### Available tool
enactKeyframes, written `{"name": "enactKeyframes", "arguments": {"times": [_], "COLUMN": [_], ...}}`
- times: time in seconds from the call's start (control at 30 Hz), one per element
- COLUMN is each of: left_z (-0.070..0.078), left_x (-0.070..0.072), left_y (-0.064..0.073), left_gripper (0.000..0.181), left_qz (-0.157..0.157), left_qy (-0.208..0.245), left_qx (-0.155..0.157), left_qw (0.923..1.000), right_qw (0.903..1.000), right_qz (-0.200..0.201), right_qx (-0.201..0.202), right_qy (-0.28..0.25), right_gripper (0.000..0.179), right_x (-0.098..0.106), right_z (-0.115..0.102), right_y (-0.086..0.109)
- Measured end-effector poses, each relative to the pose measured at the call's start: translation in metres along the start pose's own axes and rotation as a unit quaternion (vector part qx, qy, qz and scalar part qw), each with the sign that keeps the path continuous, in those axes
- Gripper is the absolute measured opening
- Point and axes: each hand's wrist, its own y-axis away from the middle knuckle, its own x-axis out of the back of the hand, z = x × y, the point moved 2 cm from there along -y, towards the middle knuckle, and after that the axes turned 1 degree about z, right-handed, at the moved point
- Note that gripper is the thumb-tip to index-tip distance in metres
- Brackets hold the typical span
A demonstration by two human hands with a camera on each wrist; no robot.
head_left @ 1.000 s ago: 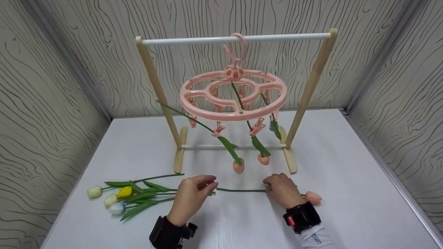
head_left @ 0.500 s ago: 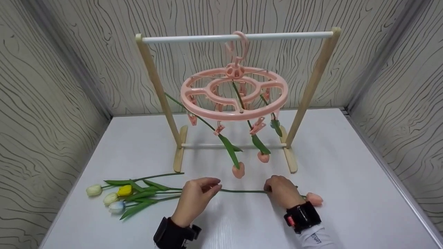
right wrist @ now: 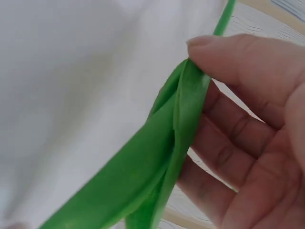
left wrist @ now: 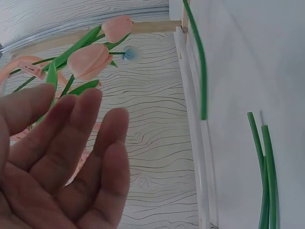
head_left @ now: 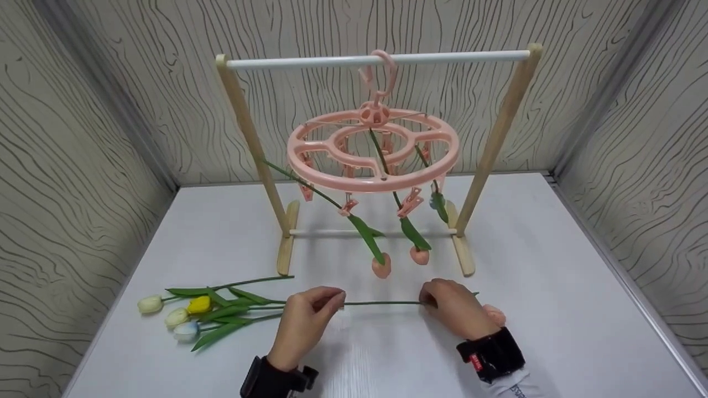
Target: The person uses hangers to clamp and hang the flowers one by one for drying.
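My right hand (head_left: 454,308) pinches a pink tulip low over the table. In the right wrist view, thumb and fingertips grip it where the green leaves (right wrist: 147,148) meet the stem. Its bare stem (head_left: 381,303) points left, and its pink bloom (head_left: 495,315) shows partly behind the wrist. Near the stem's far end hovers my left hand (head_left: 305,323); the left wrist view shows its fingers loosely bent around nothing, apart from the stem (left wrist: 202,71). Above both hands hangs a round pink clip hanger (head_left: 326,178), with two pink tulips (head_left: 381,265) and a bluish one (head_left: 436,202) hanging head down.
A wooden stand (head_left: 498,138) with a white rod (head_left: 298,63) carries the hanger by its hook. Several loose tulips, white, yellow (head_left: 199,304) and bluish, lie at the left on the white table (head_left: 553,265). Patterned walls enclose the back and sides.
My right hand has turned slightly and drawn the tulip a little left, its bloom now partly behind the wrist. The left hand has shifted right, then back. The hanging tulips sway slightly.
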Motion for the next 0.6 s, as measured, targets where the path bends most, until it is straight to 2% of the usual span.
{"name": "enactKeyframes", "arguments": {"times": [0.1, 0.27, 0.47, 0.6], "left_z": [0.0, 0.001, 0.006, 0.011], "left_x": [0.006, 0.012, 0.009, 0.004], "left_y": [0.002, 0.004, 0.005, 0.006], "left_gripper": [0.022, 0.02, 0.019, 0.021], "left_qz": [0.028, 0.055, 0.035, 0.023], "left_qy": [0.003, 0.005, 0.022, 0.034], "left_qx": [-0.005, -0.008, -0.006, -0.014], "left_qw": [0.9996, 0.9985, 0.9991, 0.999], "right_qw": [0.9996, 0.9982, 0.9917, 0.9822], "right_qz": [-0.014, -0.003, 0.043, 0.076], "right_qx": [-0.016, 0.009, 0.065, 0.1], "right_qy": [-0.019, -0.059, -0.103, -0.14], "right_gripper": [0.014, 0.012, 0.011, 0.012], "right_x": [0.016, 0.028, 0.034, 0.036], "right_z": [-0.02, -0.038, -0.051, -0.063], "right_y": [0.002, 0.003, 0.006, 0.007]}}
